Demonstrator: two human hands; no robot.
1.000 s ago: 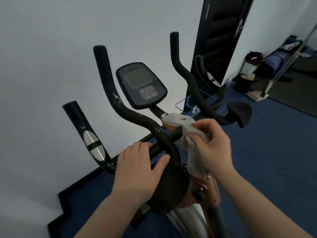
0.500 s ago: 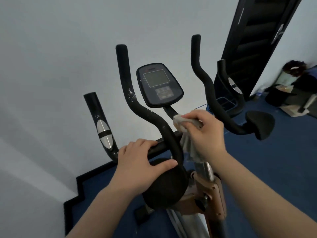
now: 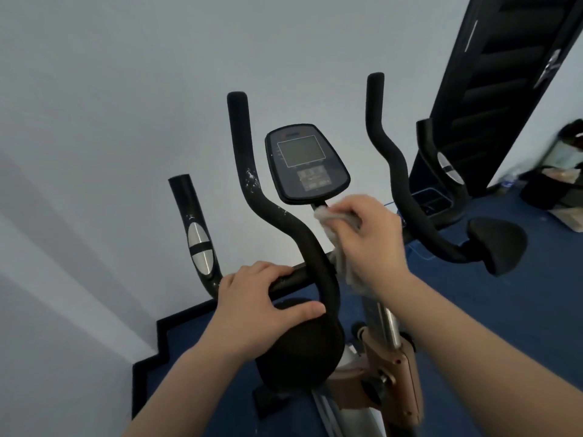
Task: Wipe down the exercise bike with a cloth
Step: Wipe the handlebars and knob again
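The exercise bike fills the middle of the head view: black foam handlebars (image 3: pixel 277 222), a dark console (image 3: pixel 306 164) with a grey screen, and a copper-coloured post clamp (image 3: pixel 391 373) below. My left hand (image 3: pixel 258 304) grips the horizontal bar beside the round black elbow pad (image 3: pixel 299 348). My right hand (image 3: pixel 366 244) holds a grey cloth (image 3: pixel 334 222) bunched against the stem just under the console. The cloth's lower end hangs behind my hand. White specks mark the left handlebar.
A white wall stands close behind the bike. Blue carpet (image 3: pixel 473 310) covers the floor. A tall black panel (image 3: pixel 504 74) leans at the right, with dark bags and boxes (image 3: pixel 555 184) on the floor beyond it. A second black elbow pad (image 3: pixel 498 247) juts out right.
My right hand has carried the cloth up from the post clamp to the stem under the console. The view has swung so the bike sits further right. My left hand keeps its grip.
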